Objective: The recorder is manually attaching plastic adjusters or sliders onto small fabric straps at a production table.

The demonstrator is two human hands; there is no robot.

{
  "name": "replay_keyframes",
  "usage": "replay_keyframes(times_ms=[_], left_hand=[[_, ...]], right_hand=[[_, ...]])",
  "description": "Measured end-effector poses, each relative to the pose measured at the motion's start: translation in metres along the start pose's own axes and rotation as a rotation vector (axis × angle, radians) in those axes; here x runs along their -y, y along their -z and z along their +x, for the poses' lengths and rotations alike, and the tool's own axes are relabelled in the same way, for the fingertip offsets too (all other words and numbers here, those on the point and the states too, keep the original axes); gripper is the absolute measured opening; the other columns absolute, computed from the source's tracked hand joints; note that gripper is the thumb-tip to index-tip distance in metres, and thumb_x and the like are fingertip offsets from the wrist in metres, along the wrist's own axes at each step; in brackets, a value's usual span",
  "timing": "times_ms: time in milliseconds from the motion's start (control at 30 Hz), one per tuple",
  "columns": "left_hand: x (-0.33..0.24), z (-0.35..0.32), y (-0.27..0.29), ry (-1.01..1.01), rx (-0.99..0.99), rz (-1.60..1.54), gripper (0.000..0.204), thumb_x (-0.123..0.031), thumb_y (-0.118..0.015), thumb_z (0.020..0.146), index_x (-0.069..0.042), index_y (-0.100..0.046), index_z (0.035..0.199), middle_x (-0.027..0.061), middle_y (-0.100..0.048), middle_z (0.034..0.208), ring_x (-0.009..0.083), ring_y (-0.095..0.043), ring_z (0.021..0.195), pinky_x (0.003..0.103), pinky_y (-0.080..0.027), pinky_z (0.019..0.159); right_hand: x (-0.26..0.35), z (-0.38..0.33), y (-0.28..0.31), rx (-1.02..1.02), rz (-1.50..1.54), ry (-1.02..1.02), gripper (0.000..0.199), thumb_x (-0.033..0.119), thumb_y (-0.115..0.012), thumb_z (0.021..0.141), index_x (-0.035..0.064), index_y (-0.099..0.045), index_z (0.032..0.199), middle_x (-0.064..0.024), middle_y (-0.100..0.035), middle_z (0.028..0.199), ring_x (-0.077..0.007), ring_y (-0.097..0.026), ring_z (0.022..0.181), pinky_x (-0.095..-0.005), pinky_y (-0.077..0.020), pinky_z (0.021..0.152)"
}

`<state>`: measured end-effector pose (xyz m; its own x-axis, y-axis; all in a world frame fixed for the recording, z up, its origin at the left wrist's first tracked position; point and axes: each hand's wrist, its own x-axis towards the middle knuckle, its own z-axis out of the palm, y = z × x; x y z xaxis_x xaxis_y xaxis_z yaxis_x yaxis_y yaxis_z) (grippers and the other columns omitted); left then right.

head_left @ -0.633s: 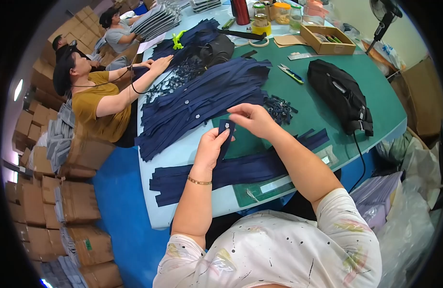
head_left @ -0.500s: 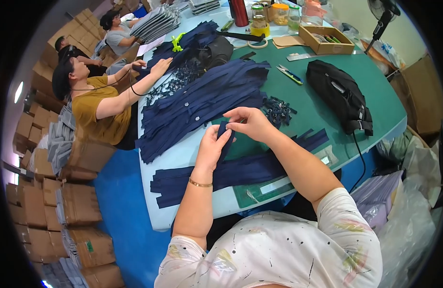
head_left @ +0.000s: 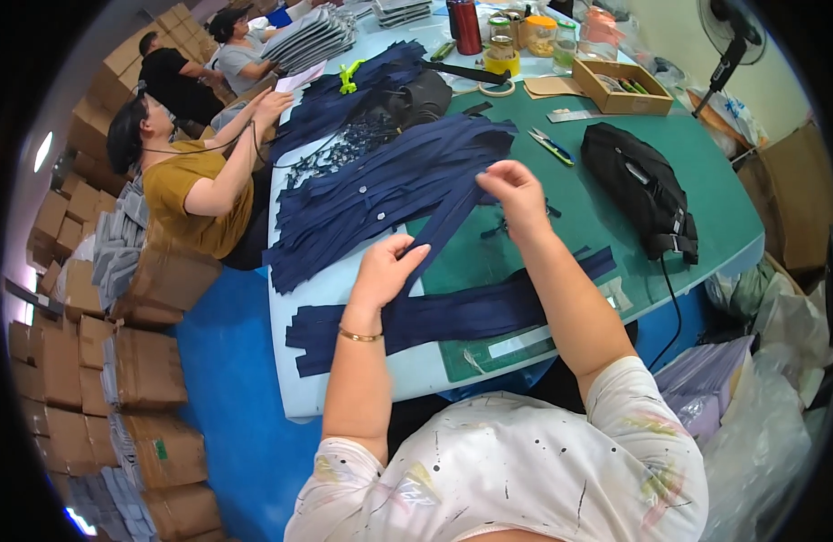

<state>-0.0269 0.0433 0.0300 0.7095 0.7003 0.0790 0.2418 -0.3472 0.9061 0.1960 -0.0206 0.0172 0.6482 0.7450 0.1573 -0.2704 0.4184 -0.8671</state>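
The left hand [head_left: 387,271] and the right hand [head_left: 518,194] hold one long navy fabric strip [head_left: 448,221] between them, stretched slantwise above the table [head_left: 669,217], the left hand at the near end and the right hand at the far end, raised higher. The right hand's fingers are closed in a pinch on the strip's upper end; the left hand's thumb and fingers are lightly closed about the lower end, and the strip runs taut and straight between the two, which reads as a way of pulling it flat so its length and edges can be seen. Under it lies a green cutting mat [head_left: 489,262], and just nearer, along the near edge of the table, lies a row of dark blue strips [head_left: 435,316] laid flat side by side. To the far left of the hands is a heap of navy cloth pieces [head_left: 380,190] with small pale buttons, within easy reach. A pair of scissors [head_left: 550,144] lies on the green surface beyond the right hand, and a black bag [head_left: 642,185] sits to the right, well apart. At the far left side of the table a person in a mustard shirt [head_left: 186,194] reaches toward the cloth; cardboard boxes [head_left: 136,361] stand stacked on the floor at the left.
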Motion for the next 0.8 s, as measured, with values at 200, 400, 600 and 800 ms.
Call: replay_keyframes(times_ms=[200, 400, 600, 800], left_hand=[[-0.016, -0.005, 0.053, 0.161, 0.096, 0.036, 0.022, -0.021, -0.068, 0.082, 0.0, -0.063, 0.079, -0.0052, -0.052, 0.063, 0.0022, -0.044, 0.057, 0.021, -0.038, 0.051], [-0.032, 0.041, 0.113, 0.015, -0.122, 0.572, 0.033, -0.026, -0.07, 0.078, -0.004, -0.06, 0.101, 0.0039, -0.06, 0.077, 0.0156, -0.057, 0.066, 0.028, -0.045, 0.061], [-0.01, 0.024, 0.058, -0.425, -0.269, 0.878, 0.039, -0.026, -0.072, 0.073, -0.01, -0.06, 0.107, 0.0078, -0.059, 0.102, 0.0281, -0.054, 0.098, 0.042, -0.043, 0.082], [0.005, -0.019, -0.039, -0.378, 0.209, 0.425, 0.021, -0.017, -0.068, 0.079, -0.004, -0.065, 0.094, 0.0103, -0.06, 0.091, 0.0259, -0.057, 0.089, 0.033, -0.045, 0.08]], right_hand=[[0.006, 0.019, 0.014, -0.299, 0.049, -0.014, 0.018, 0.008, -0.074, 0.073, 0.0102, -0.057, 0.079, 0.0043, -0.054, 0.071, -0.0046, -0.047, 0.06, -0.0186, -0.0363, 0.053], [0.019, 0.065, -0.003, -0.212, 0.016, -0.086, 0.02, 0.013, -0.071, 0.077, 0.0029, -0.06, 0.09, -0.0037, -0.06, 0.078, -0.0107, -0.056, 0.069, -0.0217, -0.0437, 0.058], [0.03, 0.048, 0.016, 0.157, -0.655, 0.015, 0.026, 0.018, -0.068, 0.08, 0.0021, -0.063, 0.1, -0.0057, -0.063, 0.087, -0.0127, -0.059, 0.078, -0.0265, -0.0494, 0.067], [0.053, -0.052, 0.025, 0.852, -1.423, 0.036, 0.021, 0.028, -0.066, 0.078, 0.0095, -0.067, 0.088, -0.0079, -0.066, 0.081, -0.0249, -0.063, 0.075, -0.0357, -0.0496, 0.066]])
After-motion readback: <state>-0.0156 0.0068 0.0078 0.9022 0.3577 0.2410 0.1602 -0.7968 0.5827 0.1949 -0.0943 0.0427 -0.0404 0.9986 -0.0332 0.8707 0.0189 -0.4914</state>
